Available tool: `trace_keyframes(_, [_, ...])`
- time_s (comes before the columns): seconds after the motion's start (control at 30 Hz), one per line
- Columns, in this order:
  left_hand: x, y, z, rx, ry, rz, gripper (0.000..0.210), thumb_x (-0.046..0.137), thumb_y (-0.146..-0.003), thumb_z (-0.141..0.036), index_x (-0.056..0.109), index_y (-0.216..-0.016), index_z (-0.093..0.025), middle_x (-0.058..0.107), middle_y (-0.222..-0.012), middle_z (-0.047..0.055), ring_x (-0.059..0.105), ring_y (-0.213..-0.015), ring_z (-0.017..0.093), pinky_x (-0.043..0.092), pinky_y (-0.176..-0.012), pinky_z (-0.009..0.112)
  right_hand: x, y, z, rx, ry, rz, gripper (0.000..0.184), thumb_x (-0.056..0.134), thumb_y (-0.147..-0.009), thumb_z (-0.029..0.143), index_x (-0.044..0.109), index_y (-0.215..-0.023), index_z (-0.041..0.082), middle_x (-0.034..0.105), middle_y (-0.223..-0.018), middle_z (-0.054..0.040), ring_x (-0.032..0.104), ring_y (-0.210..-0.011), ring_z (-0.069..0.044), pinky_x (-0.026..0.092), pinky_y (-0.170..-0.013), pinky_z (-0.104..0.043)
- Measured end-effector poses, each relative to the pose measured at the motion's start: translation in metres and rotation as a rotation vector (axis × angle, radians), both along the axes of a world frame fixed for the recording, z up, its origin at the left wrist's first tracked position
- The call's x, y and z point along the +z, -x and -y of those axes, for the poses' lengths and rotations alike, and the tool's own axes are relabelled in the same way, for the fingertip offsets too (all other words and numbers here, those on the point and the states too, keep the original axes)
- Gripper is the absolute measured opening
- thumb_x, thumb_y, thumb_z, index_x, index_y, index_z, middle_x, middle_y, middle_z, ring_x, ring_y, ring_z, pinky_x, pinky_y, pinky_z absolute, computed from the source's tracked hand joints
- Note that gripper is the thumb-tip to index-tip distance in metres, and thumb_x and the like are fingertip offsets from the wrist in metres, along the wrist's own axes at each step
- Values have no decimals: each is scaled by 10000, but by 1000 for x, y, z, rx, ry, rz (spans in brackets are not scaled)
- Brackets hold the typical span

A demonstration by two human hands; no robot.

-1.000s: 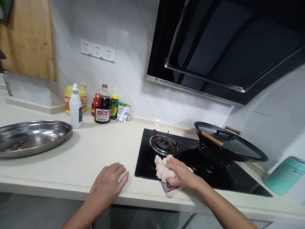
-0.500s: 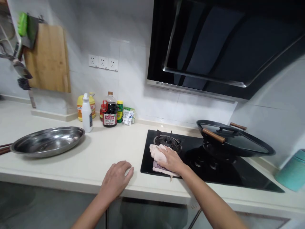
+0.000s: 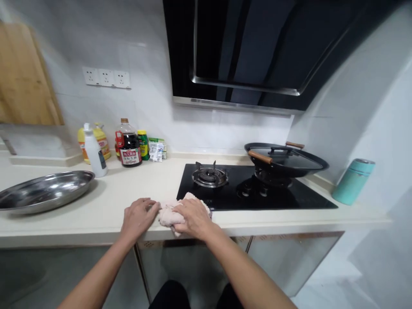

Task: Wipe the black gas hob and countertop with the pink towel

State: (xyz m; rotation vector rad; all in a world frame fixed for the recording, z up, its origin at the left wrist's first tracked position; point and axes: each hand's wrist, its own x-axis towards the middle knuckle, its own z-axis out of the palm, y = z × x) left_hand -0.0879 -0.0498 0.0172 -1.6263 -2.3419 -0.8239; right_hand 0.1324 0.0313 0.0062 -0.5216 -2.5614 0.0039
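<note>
My right hand (image 3: pixel 193 218) presses down on a pale pink cloth (image 3: pixel 170 215), its fingers bent over the bunched fabric. The cloth lies across the front left edge of the black gas stove (image 3: pixel 222 199) and the counter beside it. Just left of the cloth, my left hand (image 3: pixel 139 218) rests on the counter, thumb apart from its loosely bent fingers. Its fingertips come close to the cloth; whether they touch it I cannot tell. Behind my right hand is the bare left burner (image 3: pixel 210 177).
A lidded wok (image 3: pixel 286 161) sits on the right burner, with a teal flask (image 3: pixel 353 181) beyond it. To the left are a steel platter (image 3: pixel 48 193), a white bottle (image 3: pixel 94 154) and a soy sauce bottle (image 3: pixel 129 150). The range hood (image 3: pixel 241 51) hangs overhead.
My right hand has drawn the cloth from beside the left burner toward the stove's front left edge and the counter. My left hand is now closer to the cloth. The view has swung right.
</note>
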Motion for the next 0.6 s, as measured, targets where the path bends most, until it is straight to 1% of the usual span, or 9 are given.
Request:
trace_keyframes(0.07, [5,-2,1,1,53,-15,488,405,-939,-500,792,-1049,-224,754,-1262,106,629,-1265,315,423,-1090,445,1,-17,4,11,-21,14,497,833,-823,473,645,-1241,281,615,-1146,-52,506,-1088,-269,378,-952,-388])
trace_keyframes(0.13, [8,-5,2,2,75,-36,492,398,-939,-498,791,-1049,-223,762,-1253,103,633,-1256,317,432,-1066,431,4,-45,4,-19,-28,26,542,830,-834,489,633,-1296,285,614,-1135,-57,498,-1094,-269,376,-939,-379])
trace_keyframes(0.23, [11,-6,4,10,70,-54,485,406,-929,-502,796,-1015,-226,768,-1241,108,647,-1235,323,457,-1022,417,7,-104,-2,-159,0,36,567,811,-861,500,611,-1346,285,623,-1130,-56,507,-1089,-258,374,-910,-353])
trace_keyframes(0.33, [13,-6,4,1,51,-62,475,412,-919,-491,800,-979,-225,779,-1213,106,668,-1198,321,478,-980,406,5,-180,-14,-408,6,34,399,745,-914,464,664,-1226,229,636,-1086,-70,540,-1018,-245,377,-880,-336])
trace_keyframes(0.4, [12,-6,4,-9,45,-68,479,407,-921,-481,801,-983,-216,777,-1214,112,665,-1198,328,477,-979,418,0,-236,-23,-581,-1,45,336,681,-945,428,673,-1204,214,640,-1028,-84,557,-970,-247,380,-860,-334])
trace_keyframes(0.47, [11,-6,4,-16,45,-76,490,400,-925,-477,800,-1000,-204,772,-1221,122,657,-1206,338,470,-987,434,-6,-292,-29,-761,2,63,348,636,-953,415,663,-1231,207,645,-1013,-104,576,-954,-262,388,-840,-340])
trace_keyframes(0.5, [10,-6,4,-19,45,-81,494,397,-927,-477,801,-1004,-202,771,-1220,126,655,-1204,342,468,-986,438,-8,-319,-31,-827,7,60,366,618,-953,409,647,-1252,200,652,-1043,-113,588,-986,-275,395,-849,-345])
trace_keyframes(0.53, [9,-6,3,-21,41,-86,495,396,-928,-477,802,-1000,-202,771,-1217,129,656,-1198,344,469,-981,438,-8,-344,-31,-903,38,53,370,583,-968,423,631,-1261,203,659,-1075,-115,601,-1004,-281,404,-840,-346])
trace_keyframes(0.6, [7,-5,1,-26,28,-92,486,405,-925,-480,805,-981,-211,774,-1206,126,658,-1181,342,472,-968,430,-4,-388,-29,-1089,157,48,370,503,-994,500,620,-1210,223,675,-1093,-113,630,-972,-292,413,-772,-353])
